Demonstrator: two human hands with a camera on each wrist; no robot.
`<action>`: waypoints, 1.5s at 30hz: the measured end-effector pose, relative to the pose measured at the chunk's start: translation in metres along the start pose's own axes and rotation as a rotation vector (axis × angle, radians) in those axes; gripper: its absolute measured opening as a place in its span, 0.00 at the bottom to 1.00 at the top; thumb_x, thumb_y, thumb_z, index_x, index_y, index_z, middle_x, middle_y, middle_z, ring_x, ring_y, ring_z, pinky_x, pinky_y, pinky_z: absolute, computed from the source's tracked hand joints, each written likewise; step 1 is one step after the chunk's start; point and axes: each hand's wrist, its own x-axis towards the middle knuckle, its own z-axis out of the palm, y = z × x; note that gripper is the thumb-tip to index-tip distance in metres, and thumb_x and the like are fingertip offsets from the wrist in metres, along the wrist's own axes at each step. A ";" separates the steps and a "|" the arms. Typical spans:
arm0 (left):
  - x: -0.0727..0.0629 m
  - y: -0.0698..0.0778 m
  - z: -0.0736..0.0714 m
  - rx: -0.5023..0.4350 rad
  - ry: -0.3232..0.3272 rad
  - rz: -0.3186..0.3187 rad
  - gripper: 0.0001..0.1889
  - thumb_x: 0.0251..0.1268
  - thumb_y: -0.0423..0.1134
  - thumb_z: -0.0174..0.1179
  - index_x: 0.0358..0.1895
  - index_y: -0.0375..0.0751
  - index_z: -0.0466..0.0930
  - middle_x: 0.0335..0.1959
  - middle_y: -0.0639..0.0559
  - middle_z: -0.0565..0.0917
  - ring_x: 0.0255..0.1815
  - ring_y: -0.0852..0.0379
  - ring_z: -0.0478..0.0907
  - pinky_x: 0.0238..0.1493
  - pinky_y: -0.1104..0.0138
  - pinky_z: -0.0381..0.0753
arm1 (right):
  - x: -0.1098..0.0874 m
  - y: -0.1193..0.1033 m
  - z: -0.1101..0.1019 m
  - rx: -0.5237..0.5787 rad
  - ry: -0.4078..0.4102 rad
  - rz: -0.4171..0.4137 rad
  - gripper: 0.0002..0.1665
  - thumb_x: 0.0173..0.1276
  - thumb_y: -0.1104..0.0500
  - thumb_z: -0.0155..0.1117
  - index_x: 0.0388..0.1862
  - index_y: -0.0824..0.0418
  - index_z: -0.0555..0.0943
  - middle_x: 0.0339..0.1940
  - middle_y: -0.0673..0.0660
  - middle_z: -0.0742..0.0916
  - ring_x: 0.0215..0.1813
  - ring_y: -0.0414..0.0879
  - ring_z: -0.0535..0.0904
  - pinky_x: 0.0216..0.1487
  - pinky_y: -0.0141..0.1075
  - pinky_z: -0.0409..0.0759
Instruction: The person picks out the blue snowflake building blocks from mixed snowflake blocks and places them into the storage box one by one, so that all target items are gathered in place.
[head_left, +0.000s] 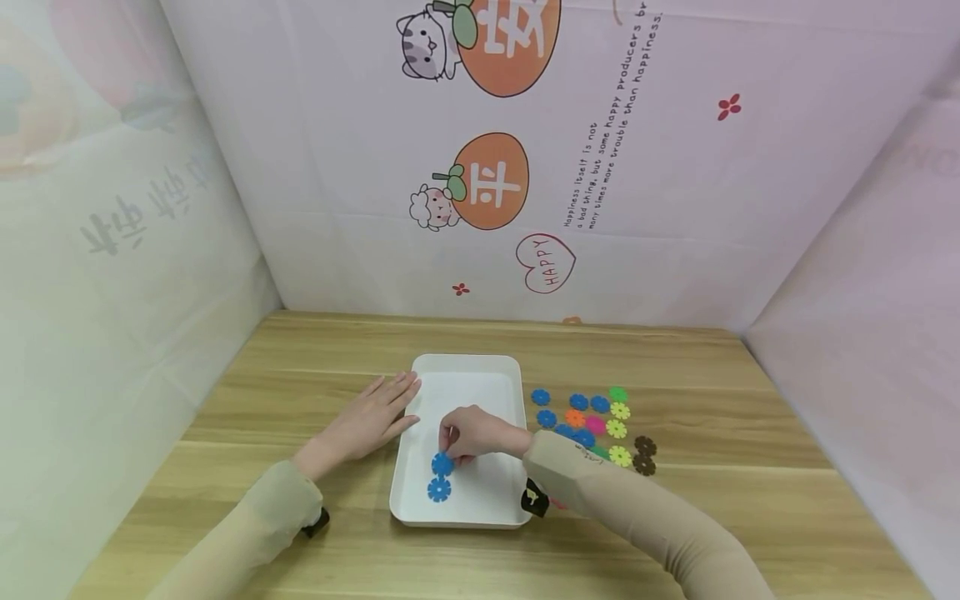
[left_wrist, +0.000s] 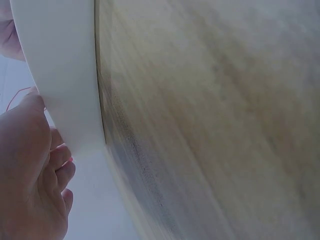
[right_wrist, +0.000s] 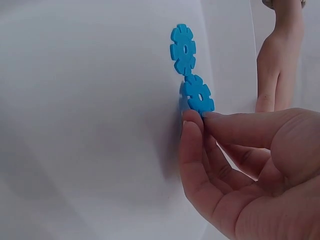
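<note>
Over the white tray [head_left: 468,392], my right hand [head_left: 478,433] pinches the edge of a blue notched plastic disc [head_left: 442,464] between thumb and fingertips. A second blue notched disc [head_left: 438,489] lies just in front of it inside the tray. In the right wrist view the held disc [right_wrist: 198,95] meets the other disc [right_wrist: 183,50] edge to edge; whether their slots are joined I cannot tell. My left hand [head_left: 367,421] rests on the tray's left rim with fingers extended. The left wrist view shows that hand [left_wrist: 30,165] against the tray's outer wall [left_wrist: 65,65].
Right of the tray, loose discs lie on the wooden table [head_left: 337,342]: several blue ones [head_left: 547,418], yellow ones [head_left: 620,456], an orange one [head_left: 575,418], a pink one [head_left: 595,425] and brown ones [head_left: 644,464]. My right forearm partly covers them. Printed cloth walls [head_left: 337,208] enclose the table.
</note>
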 end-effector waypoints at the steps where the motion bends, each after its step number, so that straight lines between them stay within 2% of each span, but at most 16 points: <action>1: 0.000 0.000 0.000 0.001 -0.004 -0.004 0.34 0.78 0.55 0.47 0.77 0.37 0.57 0.79 0.41 0.60 0.79 0.43 0.59 0.79 0.44 0.57 | 0.000 0.000 0.000 -0.002 -0.001 0.000 0.03 0.65 0.69 0.65 0.32 0.64 0.82 0.24 0.52 0.83 0.26 0.45 0.83 0.32 0.33 0.85; 10: 0.000 0.000 0.001 -0.005 -0.003 -0.002 0.34 0.78 0.55 0.46 0.77 0.38 0.57 0.79 0.42 0.60 0.80 0.44 0.58 0.79 0.45 0.56 | 0.003 -0.002 0.002 -0.035 -0.007 0.004 0.02 0.67 0.67 0.65 0.36 0.66 0.82 0.24 0.50 0.83 0.27 0.45 0.84 0.31 0.30 0.84; 20: 0.000 0.001 -0.001 -0.012 0.001 0.000 0.34 0.78 0.54 0.47 0.77 0.38 0.57 0.79 0.41 0.60 0.79 0.43 0.59 0.79 0.45 0.57 | 0.001 -0.002 0.000 -0.020 0.004 0.008 0.03 0.66 0.67 0.66 0.32 0.62 0.84 0.25 0.51 0.84 0.29 0.46 0.83 0.29 0.26 0.79; 24: 0.000 0.002 -0.002 -0.012 -0.004 -0.001 0.34 0.78 0.53 0.48 0.77 0.36 0.58 0.79 0.41 0.60 0.79 0.43 0.58 0.79 0.44 0.56 | -0.001 -0.002 -0.003 -0.012 0.020 0.008 0.03 0.66 0.67 0.66 0.31 0.62 0.84 0.26 0.51 0.84 0.30 0.45 0.82 0.31 0.27 0.80; 29: 0.000 0.002 -0.003 -0.012 -0.004 -0.001 0.34 0.78 0.54 0.47 0.77 0.36 0.58 0.79 0.41 0.60 0.80 0.43 0.58 0.79 0.44 0.57 | -0.009 0.000 -0.014 0.034 0.038 -0.007 0.01 0.66 0.66 0.67 0.34 0.64 0.83 0.29 0.53 0.85 0.31 0.44 0.82 0.36 0.32 0.86; 37: 0.000 0.001 0.000 -0.009 0.009 0.003 0.34 0.78 0.54 0.47 0.77 0.36 0.57 0.79 0.40 0.60 0.79 0.42 0.59 0.78 0.43 0.58 | -0.035 0.016 -0.036 0.101 0.098 -0.012 0.02 0.66 0.65 0.67 0.37 0.64 0.83 0.32 0.53 0.85 0.31 0.41 0.83 0.37 0.32 0.87; 40: -0.001 0.001 0.000 -0.008 0.006 0.005 0.34 0.78 0.53 0.47 0.77 0.36 0.57 0.79 0.40 0.59 0.79 0.42 0.58 0.78 0.44 0.57 | -0.050 0.025 -0.045 0.138 0.126 -0.013 0.02 0.67 0.65 0.66 0.37 0.64 0.82 0.33 0.54 0.85 0.33 0.44 0.84 0.38 0.34 0.87; 45: -0.001 0.002 -0.001 -0.022 0.007 0.012 0.34 0.78 0.53 0.47 0.77 0.35 0.56 0.79 0.40 0.59 0.79 0.42 0.58 0.78 0.43 0.57 | -0.079 0.046 -0.058 0.162 0.178 -0.032 0.03 0.69 0.63 0.64 0.39 0.64 0.81 0.35 0.56 0.85 0.37 0.53 0.86 0.41 0.43 0.87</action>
